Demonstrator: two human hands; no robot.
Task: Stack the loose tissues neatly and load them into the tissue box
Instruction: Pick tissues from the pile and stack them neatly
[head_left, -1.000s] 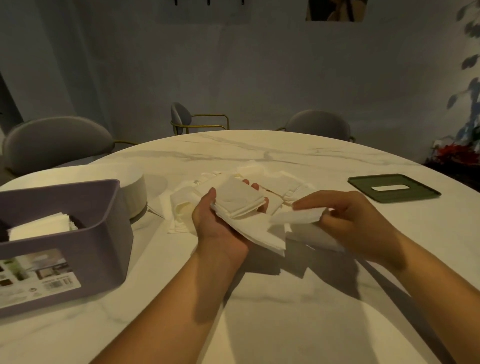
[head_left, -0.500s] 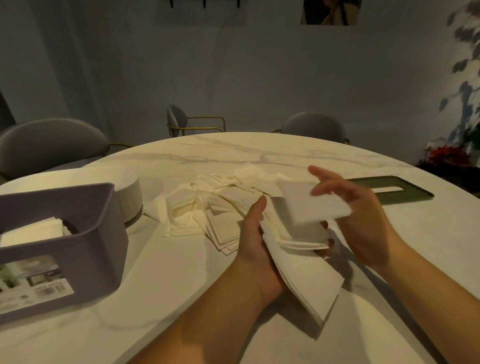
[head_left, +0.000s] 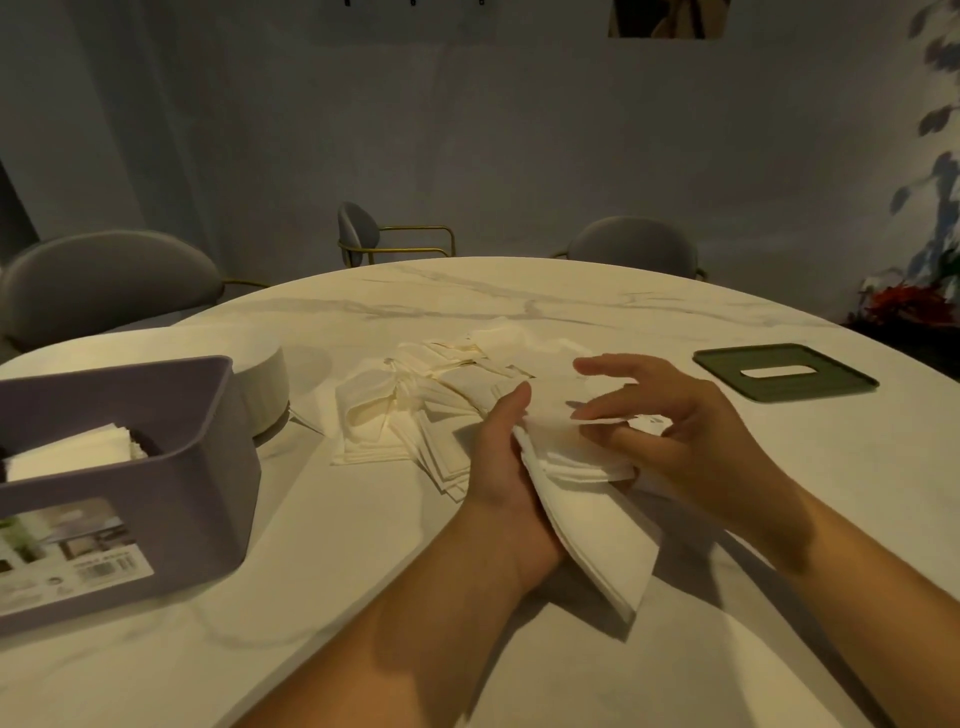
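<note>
- Purple tissue box (head_left: 171, 467) stands at the far left of the table (head_left: 519, 675), its top open, with some loaded tissues (head_left: 72, 452) lying inside. A pale round dish (head_left: 265, 384) sits just behind it.
- The loose tissues (head_left: 410, 415) lie mid-table in a fanned, skewed heap, between the box and my hands.
- My left grip (head_left: 504, 483) is closed round the stack (head_left: 587, 519), thumb up along its near edge and fingers underneath. The lower sheets hang out past the rest, with one corner pointing down toward the table.
- My right grip (head_left: 696, 441) is narrow, lightly pinching a single tissue (head_left: 561, 410) with the fingers lying long over it, just above the top of the stack.
- To do this well, I think I should lay that sheet flat, line its edges up against my left thumb as a stop, and let go only once the corners match. The overhanging lower sheets want squaring too, or the bundle may catch on the box wall.
- The green lid (head_left: 784, 371) lies flat at the far right, well apart from everything else, slot facing up.
</note>
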